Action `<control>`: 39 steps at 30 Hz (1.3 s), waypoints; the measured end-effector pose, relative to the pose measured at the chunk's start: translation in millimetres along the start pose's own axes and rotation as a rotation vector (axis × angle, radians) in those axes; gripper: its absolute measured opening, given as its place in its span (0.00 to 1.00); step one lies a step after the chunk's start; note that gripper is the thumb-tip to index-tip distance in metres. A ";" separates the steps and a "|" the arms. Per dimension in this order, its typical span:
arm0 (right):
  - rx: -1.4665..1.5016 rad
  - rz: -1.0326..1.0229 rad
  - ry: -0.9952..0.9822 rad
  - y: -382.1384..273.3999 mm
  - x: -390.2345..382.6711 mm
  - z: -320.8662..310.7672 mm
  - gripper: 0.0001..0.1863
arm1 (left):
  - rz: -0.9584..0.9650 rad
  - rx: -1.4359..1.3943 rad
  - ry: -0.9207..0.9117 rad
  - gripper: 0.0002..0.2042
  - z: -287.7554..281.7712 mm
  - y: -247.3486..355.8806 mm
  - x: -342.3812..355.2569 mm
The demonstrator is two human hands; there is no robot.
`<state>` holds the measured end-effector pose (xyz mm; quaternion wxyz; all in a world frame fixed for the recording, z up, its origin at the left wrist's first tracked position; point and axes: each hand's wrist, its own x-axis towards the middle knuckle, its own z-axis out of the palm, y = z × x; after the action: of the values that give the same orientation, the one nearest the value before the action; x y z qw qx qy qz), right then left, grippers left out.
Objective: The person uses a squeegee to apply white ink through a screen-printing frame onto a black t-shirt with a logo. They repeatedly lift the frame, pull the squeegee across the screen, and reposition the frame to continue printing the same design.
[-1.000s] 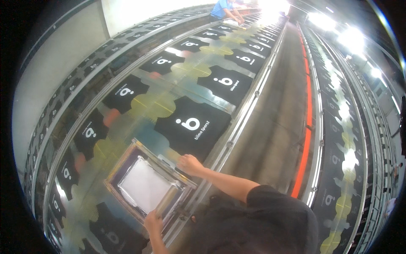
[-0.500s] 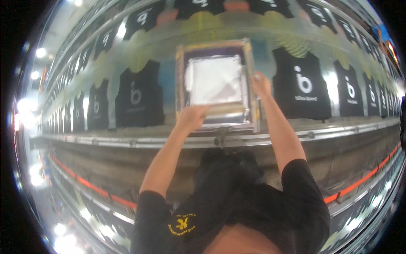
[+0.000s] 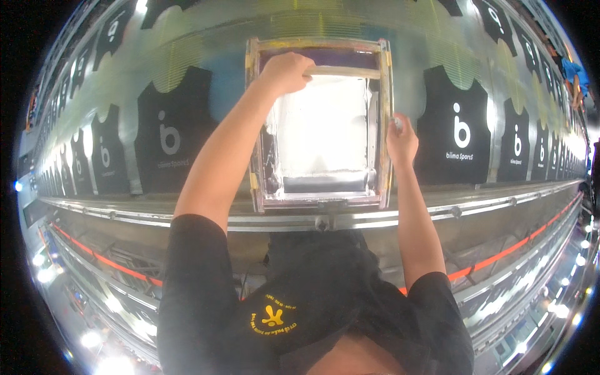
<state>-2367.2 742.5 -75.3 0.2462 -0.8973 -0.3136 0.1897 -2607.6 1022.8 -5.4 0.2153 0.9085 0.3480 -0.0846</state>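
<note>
A screen-printing frame [image 3: 385,94] lies on the long printing table, with white ink [image 3: 322,128] spread over the middle of its mesh. My left hand [image 3: 289,72] is closed around the left end of a squeegee [image 3: 347,72], a pale bar across the far part of the frame. The squeegee's blade is hidden. Beside the frame's right rim, my right hand [image 3: 401,140] is closed on its edge; something small and whitish shows at the fingers. Black sleeveless shirt pieces with a white print lie either side: one on the left [image 3: 172,131], one on the right [image 3: 455,128].
More printed black pieces [image 3: 517,140] run along the table both ways and across its far side. A metal rail [image 3: 300,222] follows the near edge. An orange-red strip [image 3: 500,253] runs below it. At the far right is a person in blue [image 3: 575,75].
My left hand has pushed the squeegee from the frame's near end to its far end. My right hand stays at the right rim. The view has shifted slightly.
</note>
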 end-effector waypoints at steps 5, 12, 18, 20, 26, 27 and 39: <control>-0.065 -0.390 0.289 -12.7 34.2 2.0 0.33 | -0.074 0.070 -0.203 0.22 -26.4 -6.3 11.7; -0.447 -0.517 -0.520 -163.5 107.5 5.7 0.28 | -0.102 0.063 -0.051 0.30 -2.9 -24.9 15.0; -0.499 -0.495 -0.387 -141.4 48.6 10.8 0.20 | -0.124 0.047 -0.036 0.28 24.5 -2.8 -33.1; -0.510 -0.587 -0.349 -117.7 12.5 2.6 0.16 | -0.125 0.047 -0.066 0.26 39.1 15.0 -66.6; -0.424 -0.708 -0.319 -34.1 -107.2 -11.8 0.10 | -0.166 -0.068 -0.071 0.23 96.7 77.9 -192.0; -0.415 -0.723 -0.316 -25.8 -124.7 -17.0 0.10 | -0.162 -0.077 -0.034 0.23 113.0 81.7 -209.3; -0.411 -0.681 -0.438 -71.7 -88.0 -42.3 0.17 | -0.058 0.014 -0.192 0.22 61.7 67.8 -176.8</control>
<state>-2444.3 720.0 15.4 0.0392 -0.7120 -0.6667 0.2170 -2694.0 844.6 15.7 0.2389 0.8873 0.3513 -0.1797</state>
